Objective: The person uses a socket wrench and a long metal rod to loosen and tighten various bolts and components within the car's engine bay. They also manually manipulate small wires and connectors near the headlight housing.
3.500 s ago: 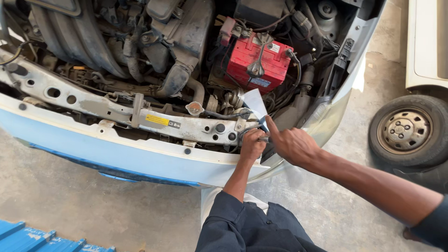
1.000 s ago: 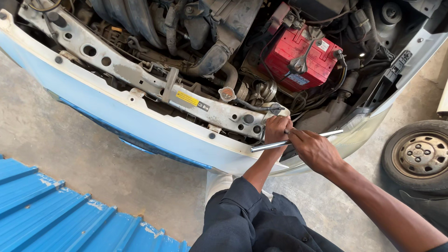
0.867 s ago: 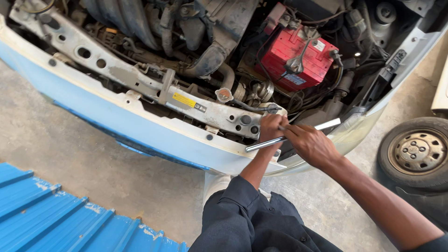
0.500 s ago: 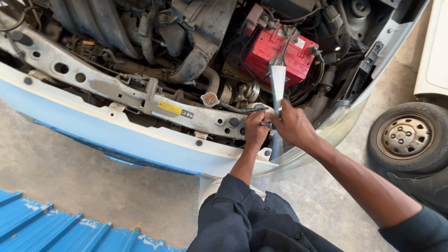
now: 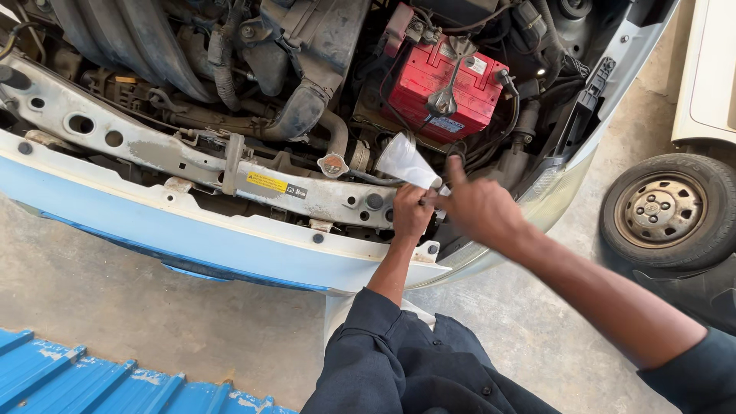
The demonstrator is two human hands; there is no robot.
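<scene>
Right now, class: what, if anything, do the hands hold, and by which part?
Both hands, left hand and right hand, grip a flat silvery tool at its lower end.

Red battery (image 5: pixel 442 83) above right hand (image 5: pixel 481 211); yellow label (image 5: pixel 266 182) w/ black edge left of left hand (image 5: pixel 412 215); pale blue bumper (image 5: pixel 192 238) below; blue ribbed sheet (image 5: pixel 84 379) far lower-left.
</scene>
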